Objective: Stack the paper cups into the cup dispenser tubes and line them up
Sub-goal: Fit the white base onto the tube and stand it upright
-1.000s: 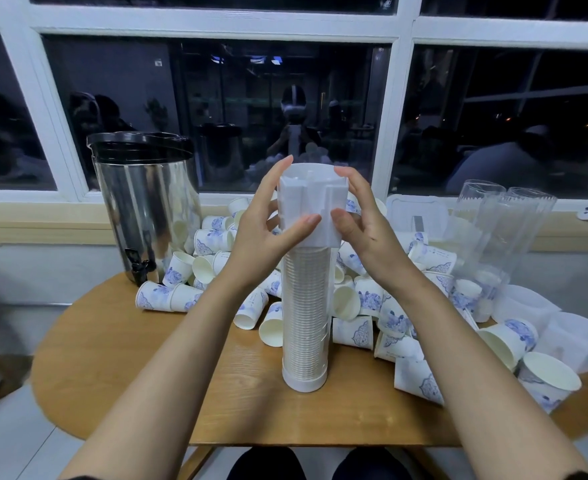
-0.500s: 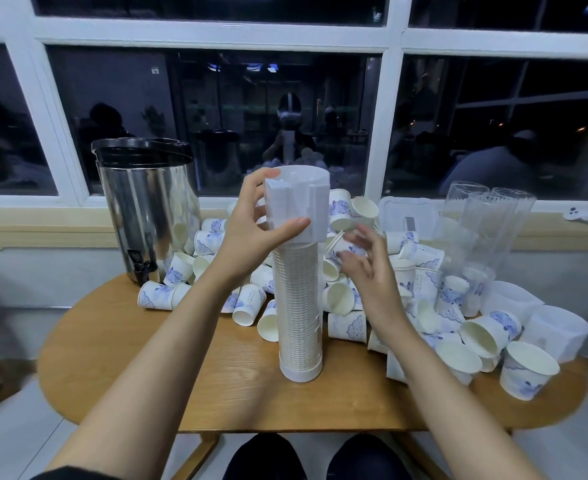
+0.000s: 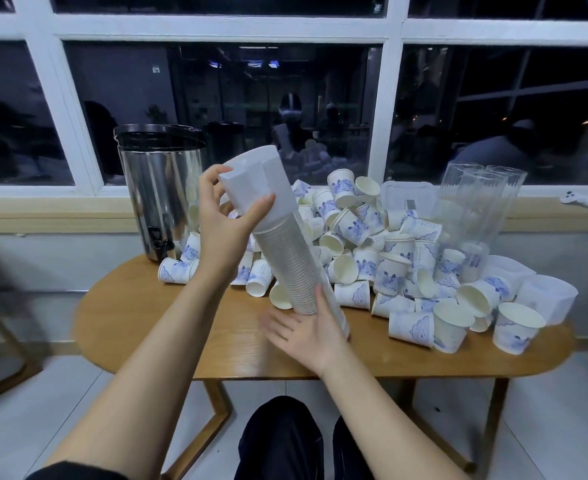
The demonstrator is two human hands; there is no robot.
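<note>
A clear dispenser tube [image 3: 292, 268] packed with stacked paper cups leans with its top to the left, its white cap [image 3: 254, 183] uppermost. My left hand [image 3: 223, 223] grips the cap end. My right hand [image 3: 306, 329] lies with straight fingers against the tube's lower end, just above the wooden table [image 3: 168, 327]. A big heap of white paper cups with blue prints [image 3: 372, 244] covers the table's middle and right. Several empty clear tubes [image 3: 476, 206] stand upright at the back right.
A steel drinks urn [image 3: 161, 188] with a black lid stands at the table's back left. White plastic caps [image 3: 549, 299] lie at the right edge. A window sill and dark window run behind. My knees show under the table's front edge.
The filled tube stood upright on the table and now leans left, lifted by my left hand. My right hand left the cap, dropped down and came to the tube's lower end.
</note>
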